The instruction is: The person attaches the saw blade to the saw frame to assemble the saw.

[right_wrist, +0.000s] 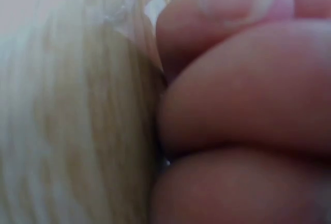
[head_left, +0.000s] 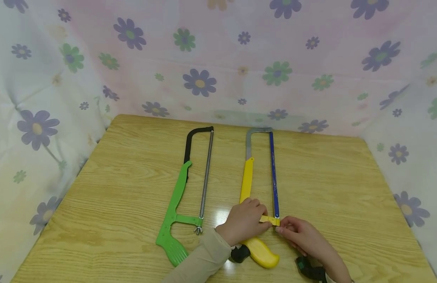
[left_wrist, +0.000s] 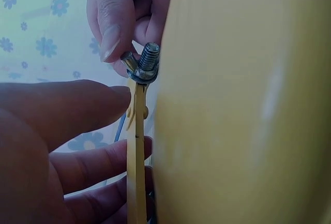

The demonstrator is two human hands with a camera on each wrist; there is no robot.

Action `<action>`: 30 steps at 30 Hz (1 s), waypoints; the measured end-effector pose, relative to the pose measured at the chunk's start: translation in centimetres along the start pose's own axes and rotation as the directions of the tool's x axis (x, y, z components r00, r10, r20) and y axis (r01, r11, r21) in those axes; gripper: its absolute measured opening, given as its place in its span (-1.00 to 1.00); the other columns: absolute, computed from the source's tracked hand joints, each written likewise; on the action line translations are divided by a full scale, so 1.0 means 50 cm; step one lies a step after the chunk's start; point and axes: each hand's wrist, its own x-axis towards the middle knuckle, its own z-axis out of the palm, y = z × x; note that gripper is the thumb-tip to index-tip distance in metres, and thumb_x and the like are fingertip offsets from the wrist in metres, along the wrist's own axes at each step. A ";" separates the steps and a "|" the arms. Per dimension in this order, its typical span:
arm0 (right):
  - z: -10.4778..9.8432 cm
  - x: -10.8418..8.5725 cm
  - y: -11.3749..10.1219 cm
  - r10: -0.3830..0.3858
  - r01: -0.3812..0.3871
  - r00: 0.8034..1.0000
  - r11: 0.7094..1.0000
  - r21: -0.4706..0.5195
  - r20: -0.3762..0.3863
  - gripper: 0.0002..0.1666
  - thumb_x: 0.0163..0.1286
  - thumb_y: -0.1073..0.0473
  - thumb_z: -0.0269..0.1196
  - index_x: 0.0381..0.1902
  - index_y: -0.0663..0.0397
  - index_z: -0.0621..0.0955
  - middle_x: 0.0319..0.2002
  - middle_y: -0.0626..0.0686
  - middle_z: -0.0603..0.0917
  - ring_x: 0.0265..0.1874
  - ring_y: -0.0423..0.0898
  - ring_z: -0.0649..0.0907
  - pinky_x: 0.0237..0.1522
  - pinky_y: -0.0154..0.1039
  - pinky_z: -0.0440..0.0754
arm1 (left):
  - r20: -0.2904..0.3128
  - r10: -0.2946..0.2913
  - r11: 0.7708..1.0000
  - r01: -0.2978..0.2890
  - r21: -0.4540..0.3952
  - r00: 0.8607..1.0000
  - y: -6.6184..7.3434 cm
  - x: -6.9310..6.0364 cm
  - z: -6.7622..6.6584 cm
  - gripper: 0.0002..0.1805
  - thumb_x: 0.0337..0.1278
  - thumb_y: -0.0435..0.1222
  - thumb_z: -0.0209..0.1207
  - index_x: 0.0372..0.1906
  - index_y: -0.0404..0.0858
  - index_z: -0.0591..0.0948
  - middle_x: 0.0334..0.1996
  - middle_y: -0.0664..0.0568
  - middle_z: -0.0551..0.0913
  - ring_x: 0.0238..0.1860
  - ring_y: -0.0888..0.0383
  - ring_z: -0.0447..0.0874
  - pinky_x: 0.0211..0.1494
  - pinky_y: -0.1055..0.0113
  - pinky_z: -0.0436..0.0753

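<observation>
A yellow hacksaw (head_left: 247, 179) with a grey front bow and a blue blade (head_left: 274, 173) lies on the table. My left hand (head_left: 245, 222) grips its frame around the yellow crosspiece; in the left wrist view the thumb and fingers lie on either side of that yellow bar (left_wrist: 136, 157). At the crosspiece's outer end sits a metal wing nut (left_wrist: 133, 68) on a threaded bolt (left_wrist: 150, 53). My right hand (head_left: 307, 237) pinches at the wing nut with curled thumb and fingers. Close up, its fingers (right_wrist: 243, 89) fill the right wrist view, hiding most of the contact.
To the left lies a green hacksaw (head_left: 176, 196) with a black bow, a grey blade (head_left: 206, 173) and its own wing nut (head_left: 198, 230). Both saws are on a wood-grain table (head_left: 126, 188). Flowered cloth (head_left: 222, 59) hangs behind the table and along both sides.
</observation>
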 end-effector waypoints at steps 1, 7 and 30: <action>0.000 0.001 0.001 -0.001 0.001 1.000 1.000 0.003 0.001 -0.53 0.24 -0.16 0.10 -0.18 0.13 0.47 -0.77 -0.05 0.37 -0.91 -0.19 0.28 -0.89 -0.31 0.28 | -0.001 0.002 1.000 -0.002 0.000 1.000 -0.001 0.000 0.000 -0.68 0.04 0.17 0.03 -0.27 0.07 0.57 -0.34 0.28 0.44 -0.30 0.32 0.36 -0.46 0.47 0.40; -0.006 0.004 0.005 -0.030 0.029 0.999 0.999 0.015 0.016 -0.52 0.25 -0.13 0.10 -0.10 0.16 0.45 -0.77 -0.04 0.38 -0.92 -0.19 0.26 -0.89 -0.32 0.27 | -0.021 0.013 1.000 -0.013 -0.006 1.000 -0.003 0.000 -0.002 -0.68 0.05 0.15 0.04 -0.26 0.07 0.57 -0.34 0.28 0.44 -0.31 0.32 0.35 -0.46 0.49 0.39; -0.033 0.024 0.016 0.025 -0.001 0.977 0.994 0.112 -0.210 -0.47 0.26 -0.18 0.06 -0.05 0.13 0.47 -0.54 0.14 0.51 -0.67 -0.05 0.50 -0.67 -0.21 0.48 | -0.042 0.002 0.897 -0.020 -0.441 0.999 -0.098 -0.018 -0.060 -0.62 0.25 0.03 -0.11 0.01 -0.01 0.55 0.00 0.20 0.50 0.01 0.22 0.43 0.02 0.31 0.41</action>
